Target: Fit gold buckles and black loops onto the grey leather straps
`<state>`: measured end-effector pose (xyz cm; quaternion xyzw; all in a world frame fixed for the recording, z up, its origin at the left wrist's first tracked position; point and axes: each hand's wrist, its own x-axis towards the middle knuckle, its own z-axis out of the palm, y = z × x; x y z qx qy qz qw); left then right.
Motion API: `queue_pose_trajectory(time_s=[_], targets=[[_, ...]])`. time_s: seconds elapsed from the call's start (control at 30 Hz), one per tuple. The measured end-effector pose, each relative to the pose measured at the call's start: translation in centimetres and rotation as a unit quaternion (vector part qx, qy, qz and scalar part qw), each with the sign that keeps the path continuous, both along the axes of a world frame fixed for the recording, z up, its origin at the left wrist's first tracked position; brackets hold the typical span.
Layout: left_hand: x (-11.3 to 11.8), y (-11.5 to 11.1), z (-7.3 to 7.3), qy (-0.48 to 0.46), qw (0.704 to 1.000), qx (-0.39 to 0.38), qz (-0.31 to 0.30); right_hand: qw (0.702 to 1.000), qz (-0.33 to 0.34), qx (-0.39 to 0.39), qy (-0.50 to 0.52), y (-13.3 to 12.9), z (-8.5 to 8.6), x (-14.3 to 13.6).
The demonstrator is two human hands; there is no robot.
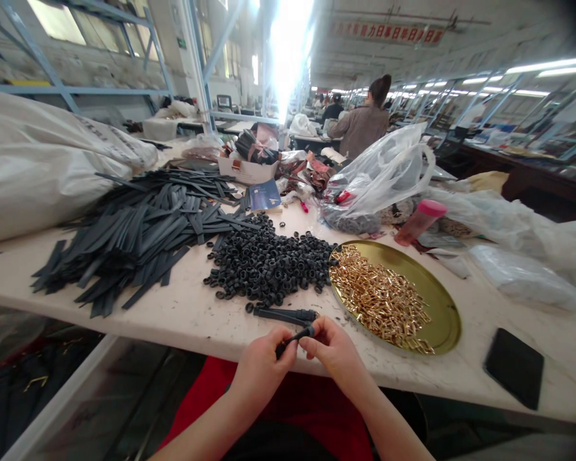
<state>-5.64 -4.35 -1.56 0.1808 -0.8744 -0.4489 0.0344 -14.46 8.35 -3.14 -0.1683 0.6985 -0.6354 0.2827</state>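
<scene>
Ceiling lights run along the far right of a busy workroom, behind a pale counter [182, 328]. At its near edge the two hands come together: the left hand [264, 360] is pinched round a short dark strip [294, 338], and the right hand [338, 347] grips its far end by the fingertips. Just beyond lie similar assembled strips [281, 314]; loose strips [144, 234] heap to the left, black loops [273, 262] in the middle, gold buckles [379, 298] on a round tray [442, 314] to the right. Fitting that strip's end seems in hand; the next move probably calls for a steady left pinch while the right fingertips work the end.
</scene>
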Motion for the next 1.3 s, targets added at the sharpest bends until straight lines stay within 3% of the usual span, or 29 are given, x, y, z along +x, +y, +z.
queue_pose_trajectory(time_s=[0.13, 0.3, 0.4, 0.6, 0.8, 0.93, 1.03, 1.17, 1.3], targets=[[0.1, -0.4, -0.1, -0.007, 1.0, 0.021, -0.019, 0.998, -0.018, 0.002, 0.061, 0.6, -0.4, 0.6], [-0.1, -0.8, -0.2, -0.025, 0.992, 0.098, -0.078, 1.0, -0.011, -0.02, 0.013, 0.7, -0.8, 1.0], [-0.3, -0.6, -0.4, -0.021, 0.988, 0.137, -0.064, 0.999, 0.01, -0.029, -0.037, 0.3, -1.0, 1.2], [-0.1, -0.6, -0.4, 0.027, 0.972, 0.221, -0.076, 0.993, -0.075, -0.061, -0.061, -0.6, -0.6, 1.6], [0.0, -1.0, -0.7, -0.006, 0.958, 0.286, -0.031, 0.977, -0.022, -0.15, -0.151, -1.1, -0.4, 2.5], [0.3, -1.1, -0.8, -0.011, 0.969, 0.247, -0.023, 0.961, -0.023, -0.154, -0.228, -1.1, -0.6, 2.8], [0.7, -1.4, -0.6, -0.033, 0.988, 0.147, -0.015, 0.953, 0.021, -0.129, -0.274, -0.7, -0.8, 3.0], [1.1, -1.6, 0.1, -0.089, 0.995, 0.028, -0.024, 0.921, 0.073, -0.147, -0.355, -0.1, -1.0, 3.3], [1.3, -1.4, 0.7, -0.101, 0.994, 0.029, -0.041, 0.909, 0.082, -0.171, -0.371, 0.3, -1.1, 3.8]])
